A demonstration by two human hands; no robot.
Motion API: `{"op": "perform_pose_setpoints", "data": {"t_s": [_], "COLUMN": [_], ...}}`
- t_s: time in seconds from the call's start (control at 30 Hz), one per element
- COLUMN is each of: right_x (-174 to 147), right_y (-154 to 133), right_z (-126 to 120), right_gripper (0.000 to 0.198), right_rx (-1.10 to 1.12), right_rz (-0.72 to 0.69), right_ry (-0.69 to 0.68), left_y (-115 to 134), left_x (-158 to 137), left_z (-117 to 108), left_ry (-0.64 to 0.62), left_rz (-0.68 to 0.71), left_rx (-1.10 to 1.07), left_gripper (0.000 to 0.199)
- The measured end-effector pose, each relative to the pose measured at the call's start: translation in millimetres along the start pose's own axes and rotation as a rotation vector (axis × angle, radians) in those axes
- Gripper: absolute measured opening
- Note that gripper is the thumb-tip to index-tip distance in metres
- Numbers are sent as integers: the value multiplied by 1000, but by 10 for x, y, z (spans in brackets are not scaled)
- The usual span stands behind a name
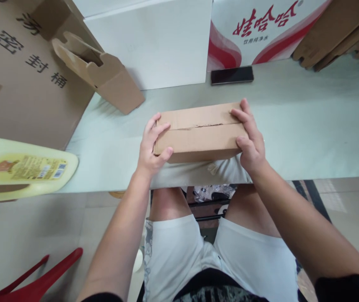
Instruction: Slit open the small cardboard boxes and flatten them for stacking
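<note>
Cardboard box [200, 132] between hands, phone [232, 75] beyond.

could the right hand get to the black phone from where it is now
Probably yes. The right hand grips the cardboard box, and the black phone lies flat beyond it on bare table, with nothing between.

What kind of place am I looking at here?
Likely a small packing or shipping station: both hands grip a closed cardboard box on a covered table, with a half-folded carton and stacked flat cardboard nearby.
</note>
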State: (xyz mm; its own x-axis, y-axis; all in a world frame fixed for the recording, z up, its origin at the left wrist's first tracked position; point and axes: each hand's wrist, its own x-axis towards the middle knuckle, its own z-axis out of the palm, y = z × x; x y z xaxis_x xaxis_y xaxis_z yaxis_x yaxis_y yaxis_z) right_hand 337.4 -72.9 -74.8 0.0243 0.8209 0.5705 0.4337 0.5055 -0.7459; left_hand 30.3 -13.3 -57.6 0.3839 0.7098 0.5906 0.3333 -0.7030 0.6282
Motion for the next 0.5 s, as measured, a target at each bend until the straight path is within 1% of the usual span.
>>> {"op": "perform_pose_setpoints", "data": {"t_s": [0.07, 0.13, 0.2, 0.27, 0.37, 0.43, 0.5], "right_x": [-2, -24, -76, -157, -310, -399, -446], "right_y": [-20, -15, 35, 129, 287, 337, 301], "right_z": [25, 54, 77, 88, 84, 82, 84], "right_gripper": [60, 60, 64, 76, 92, 92, 89], "right_rx": [-4, -5, 18, 76, 130, 129, 152], "right_rz": [7, 19, 30, 34, 70, 138, 200], "right_ry": [24, 47, 62, 56, -11, -75, -132], "left_y": [28, 41, 42, 28, -35, -101, -157], "left_x": [-4, -7, -9, -12, -24, -36, -48], "left_z": [48, 86, 105, 107, 83, 52, 9], "left_ry": [56, 103, 134, 144, 159, 206, 284], "left_rz": [-16, -54, -103, -125, -109, -129, -193], "left_rx": [-8, -18, -28, -38, -46, -72, -130], "left_gripper": [61, 63, 66, 67, 67, 68, 72]}}
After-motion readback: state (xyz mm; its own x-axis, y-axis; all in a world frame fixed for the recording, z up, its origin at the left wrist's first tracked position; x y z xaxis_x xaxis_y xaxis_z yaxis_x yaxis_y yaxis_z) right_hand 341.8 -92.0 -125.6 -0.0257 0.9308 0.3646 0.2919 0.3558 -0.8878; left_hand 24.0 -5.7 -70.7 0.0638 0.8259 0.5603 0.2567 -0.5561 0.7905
